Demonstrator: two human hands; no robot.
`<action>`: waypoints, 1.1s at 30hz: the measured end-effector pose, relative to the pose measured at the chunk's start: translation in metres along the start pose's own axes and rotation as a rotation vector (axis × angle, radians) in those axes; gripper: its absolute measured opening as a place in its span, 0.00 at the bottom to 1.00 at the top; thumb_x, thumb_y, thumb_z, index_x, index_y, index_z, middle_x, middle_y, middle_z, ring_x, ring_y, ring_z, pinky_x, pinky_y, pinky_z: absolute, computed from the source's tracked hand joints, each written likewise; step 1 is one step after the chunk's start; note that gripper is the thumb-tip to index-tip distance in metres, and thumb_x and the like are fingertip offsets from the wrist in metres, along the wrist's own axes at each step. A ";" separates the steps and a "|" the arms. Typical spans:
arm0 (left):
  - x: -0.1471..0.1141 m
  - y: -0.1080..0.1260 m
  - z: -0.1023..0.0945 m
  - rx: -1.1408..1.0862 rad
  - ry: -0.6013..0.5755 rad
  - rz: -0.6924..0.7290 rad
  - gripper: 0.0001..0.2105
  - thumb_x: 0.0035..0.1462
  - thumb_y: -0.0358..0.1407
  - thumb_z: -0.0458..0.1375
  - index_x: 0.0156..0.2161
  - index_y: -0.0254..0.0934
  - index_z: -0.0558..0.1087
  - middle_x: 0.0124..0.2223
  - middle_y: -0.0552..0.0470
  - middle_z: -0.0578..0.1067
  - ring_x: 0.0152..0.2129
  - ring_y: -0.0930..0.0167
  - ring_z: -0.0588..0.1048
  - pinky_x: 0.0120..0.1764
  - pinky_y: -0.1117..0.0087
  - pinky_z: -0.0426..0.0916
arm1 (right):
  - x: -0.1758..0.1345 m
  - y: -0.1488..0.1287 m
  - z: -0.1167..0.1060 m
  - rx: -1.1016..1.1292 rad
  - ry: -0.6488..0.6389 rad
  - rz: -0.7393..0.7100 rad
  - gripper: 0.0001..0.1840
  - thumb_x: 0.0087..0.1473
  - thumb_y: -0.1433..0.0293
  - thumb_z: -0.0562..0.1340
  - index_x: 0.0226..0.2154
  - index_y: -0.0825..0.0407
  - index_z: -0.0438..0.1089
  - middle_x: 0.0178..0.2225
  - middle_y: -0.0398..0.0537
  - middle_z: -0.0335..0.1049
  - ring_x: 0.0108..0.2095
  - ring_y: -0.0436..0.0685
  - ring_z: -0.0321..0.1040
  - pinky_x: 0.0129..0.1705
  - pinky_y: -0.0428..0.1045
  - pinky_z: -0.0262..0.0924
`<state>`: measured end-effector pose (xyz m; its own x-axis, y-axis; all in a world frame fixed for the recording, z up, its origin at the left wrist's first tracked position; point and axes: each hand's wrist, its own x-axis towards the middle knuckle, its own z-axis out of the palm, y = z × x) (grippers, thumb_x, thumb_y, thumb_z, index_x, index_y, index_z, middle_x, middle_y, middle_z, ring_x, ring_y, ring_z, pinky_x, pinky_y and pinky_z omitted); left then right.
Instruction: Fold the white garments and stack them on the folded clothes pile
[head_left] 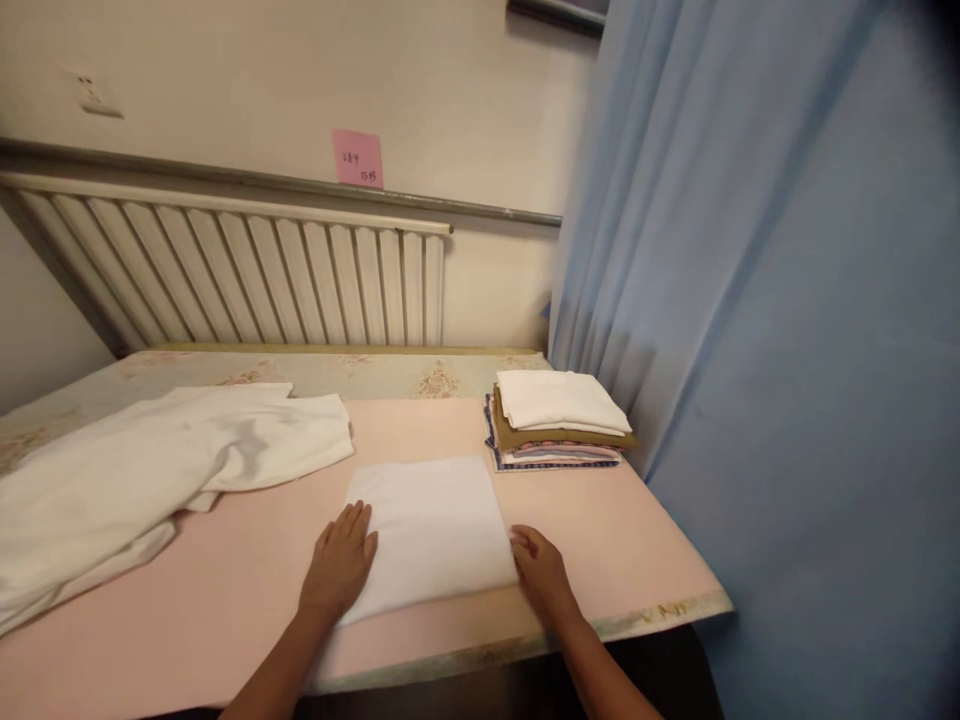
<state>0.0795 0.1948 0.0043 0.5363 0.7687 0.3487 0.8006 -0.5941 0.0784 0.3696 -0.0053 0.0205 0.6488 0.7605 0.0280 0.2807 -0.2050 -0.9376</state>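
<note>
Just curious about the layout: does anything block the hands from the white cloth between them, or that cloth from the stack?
Nothing visible does: the left hand rests on the white cloth, the right hand is at its right edge, and only pink cover shows between cloth and stack.

The mat (pixel 247 580) lies on the counter (pixel 382 375), leaving a strip of it bare at the back. On the mat, near its front edge, lies the cloth (pixel 431 525), with the left hand (pixel 341 555) on its left edge and the right hand (pixel 541 565) at its right edge. Behind the cloth and to its right, apart from it, sits the stack (pixel 562 440). Left of the cloth sprawls the garment (pixel 150 480), its right end near the cloth's far left corner. Behind the counter, the radiator (pixel 300 275) stands against the wall (pixel 225 70); above it runs the pipe (pixel 480 206), with the note (pixel 358 158) just over that. The socket (pixel 96 98) is farther left, higher than the pipe. The curtain (pixel 787 350) hangs along the right side.
</note>
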 end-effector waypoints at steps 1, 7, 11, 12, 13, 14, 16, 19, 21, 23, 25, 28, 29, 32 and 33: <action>0.000 0.000 0.000 -0.002 -0.002 0.000 0.25 0.63 0.42 0.41 0.61 0.34 0.63 0.63 0.42 0.63 0.61 0.62 0.59 0.60 0.55 0.53 | -0.001 -0.002 -0.001 -0.019 0.006 0.022 0.20 0.50 0.64 0.56 0.43 0.54 0.73 0.34 0.50 0.76 0.34 0.59 0.73 0.38 0.51 0.68; 0.000 0.001 -0.002 -0.007 -0.016 -0.011 0.25 0.63 0.42 0.41 0.61 0.35 0.62 0.63 0.43 0.63 0.62 0.63 0.58 0.60 0.55 0.53 | -0.007 -0.009 -0.006 0.084 -0.085 0.173 0.25 0.45 0.67 0.55 0.47 0.55 0.70 0.15 0.37 0.63 0.17 0.53 0.61 0.21 0.46 0.57; 0.001 0.001 -0.002 -0.012 -0.010 -0.005 0.25 0.63 0.42 0.41 0.61 0.33 0.62 0.64 0.42 0.63 0.62 0.62 0.59 0.60 0.54 0.53 | -0.009 -0.009 -0.006 0.148 -0.125 0.176 0.27 0.43 0.67 0.57 0.47 0.58 0.68 0.13 0.33 0.58 0.14 0.49 0.55 0.18 0.44 0.51; 0.001 0.001 -0.002 -0.012 -0.012 -0.005 0.25 0.63 0.42 0.41 0.61 0.33 0.62 0.64 0.42 0.63 0.62 0.62 0.59 0.60 0.54 0.53 | -0.010 -0.009 -0.006 0.158 -0.140 0.178 0.27 0.42 0.67 0.57 0.47 0.58 0.68 0.13 0.32 0.56 0.14 0.48 0.54 0.18 0.43 0.49; 0.001 0.002 -0.002 -0.012 -0.015 -0.006 0.25 0.63 0.42 0.41 0.61 0.32 0.62 0.64 0.42 0.63 0.62 0.61 0.59 0.60 0.54 0.53 | -0.010 -0.008 -0.007 0.164 -0.154 0.184 0.27 0.42 0.67 0.58 0.47 0.58 0.68 0.13 0.31 0.55 0.13 0.47 0.53 0.17 0.43 0.48; 0.001 0.002 -0.002 -0.013 -0.018 -0.007 0.26 0.63 0.42 0.41 0.61 0.32 0.62 0.64 0.42 0.63 0.62 0.61 0.59 0.60 0.54 0.53 | -0.011 -0.008 -0.007 0.166 -0.164 0.190 0.27 0.41 0.67 0.58 0.46 0.58 0.68 0.12 0.30 0.54 0.13 0.47 0.52 0.16 0.43 0.47; 0.001 0.002 -0.002 -0.021 -0.021 -0.009 0.26 0.63 0.42 0.41 0.61 0.32 0.62 0.64 0.42 0.63 0.62 0.61 0.58 0.60 0.54 0.53 | -0.012 -0.007 -0.008 0.165 -0.182 0.198 0.27 0.41 0.66 0.58 0.46 0.57 0.68 0.13 0.29 0.53 0.12 0.46 0.52 0.16 0.43 0.47; 0.001 0.002 -0.002 -0.024 -0.023 -0.013 0.26 0.63 0.42 0.41 0.61 0.32 0.62 0.64 0.42 0.62 0.62 0.62 0.58 0.60 0.54 0.53 | -0.015 -0.006 -0.009 0.178 -0.229 0.170 0.29 0.39 0.68 0.57 0.48 0.57 0.67 0.15 0.30 0.57 0.12 0.46 0.55 0.16 0.42 0.47; 0.000 0.002 -0.002 -0.013 -0.022 -0.014 0.25 0.63 0.42 0.41 0.61 0.32 0.62 0.64 0.43 0.62 0.62 0.62 0.58 0.61 0.55 0.52 | -0.017 -0.006 -0.010 0.204 -0.267 0.168 0.33 0.39 0.68 0.56 0.51 0.57 0.64 0.19 0.32 0.62 0.13 0.46 0.59 0.15 0.42 0.46; 0.000 0.002 -0.001 -0.005 -0.013 -0.007 0.25 0.63 0.42 0.41 0.61 0.33 0.62 0.64 0.43 0.62 0.62 0.62 0.58 0.61 0.55 0.52 | -0.018 -0.007 -0.010 0.223 -0.302 0.191 0.37 0.39 0.67 0.56 0.55 0.56 0.62 0.22 0.34 0.64 0.13 0.46 0.61 0.14 0.42 0.45; 0.000 0.001 0.000 -0.003 0.002 0.000 0.25 0.63 0.42 0.41 0.61 0.34 0.62 0.64 0.43 0.63 0.62 0.62 0.58 0.61 0.55 0.52 | -0.018 -0.008 -0.010 0.221 -0.323 0.211 0.38 0.39 0.67 0.56 0.56 0.56 0.60 0.22 0.33 0.62 0.13 0.46 0.61 0.13 0.43 0.44; 0.000 0.001 0.002 -0.008 0.016 0.001 0.25 0.63 0.42 0.42 0.61 0.33 0.62 0.64 0.43 0.63 0.62 0.62 0.58 0.61 0.55 0.53 | -0.018 -0.009 -0.009 0.197 -0.314 0.214 0.37 0.37 0.68 0.55 0.54 0.57 0.62 0.19 0.30 0.56 0.12 0.46 0.58 0.13 0.43 0.45; 0.000 0.001 0.002 -0.010 0.017 -0.001 0.25 0.63 0.41 0.42 0.61 0.33 0.62 0.63 0.43 0.63 0.62 0.62 0.58 0.61 0.55 0.53 | -0.018 -0.009 -0.008 0.191 -0.305 0.210 0.36 0.37 0.68 0.55 0.53 0.57 0.63 0.18 0.29 0.54 0.11 0.46 0.57 0.13 0.43 0.46; 0.000 0.001 0.002 -0.009 0.017 -0.002 0.25 0.63 0.41 0.42 0.61 0.34 0.62 0.64 0.43 0.63 0.62 0.62 0.59 0.60 0.54 0.53 | -0.018 -0.008 -0.006 0.184 -0.281 0.191 0.32 0.37 0.68 0.54 0.49 0.57 0.65 0.17 0.29 0.52 0.11 0.46 0.56 0.12 0.43 0.48; 0.000 0.000 0.003 -0.007 0.016 -0.002 0.25 0.63 0.41 0.42 0.61 0.34 0.62 0.64 0.44 0.63 0.62 0.62 0.59 0.61 0.54 0.53 | -0.018 -0.007 -0.005 0.187 -0.273 0.185 0.31 0.37 0.67 0.53 0.47 0.56 0.66 0.16 0.29 0.52 0.11 0.47 0.55 0.12 0.43 0.48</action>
<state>0.0803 0.1949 0.0018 0.5304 0.7659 0.3633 0.7997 -0.5943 0.0853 0.3599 -0.0206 0.0287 0.4565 0.8628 -0.2173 0.0262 -0.2572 -0.9660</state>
